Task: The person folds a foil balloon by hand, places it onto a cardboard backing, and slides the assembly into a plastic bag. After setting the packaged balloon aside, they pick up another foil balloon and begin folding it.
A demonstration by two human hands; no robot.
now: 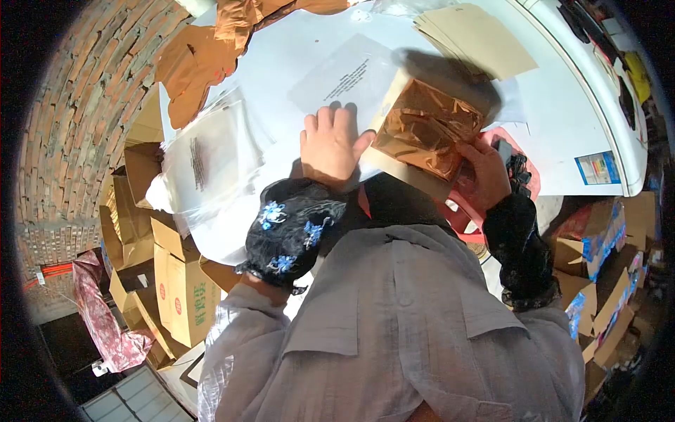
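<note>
My left hand (329, 145) lies on the white table with its fingers stretched out, and its thumb reaches toward the edge of a cream card (388, 166). On that card rests a shiny brown film-wrapped packet (429, 126). My right hand (485, 171) grips the packet and card at their lower right corner; some of its fingers are hidden. Just beyond my left fingertips is a clear plastic bag (341, 74) with printed text, flat on the table. Black sleeve covers are on both forearms, the left one (292, 228) with blue flowers.
A stack of clear printed bags (207, 158) lies at the table's left. Brown film (197, 67) is heaped at the far left, and cream cards (478, 42) are fanned at the far right. A pink plastic stool or basket (529, 158) and cardboard boxes (179, 281) stand around the table.
</note>
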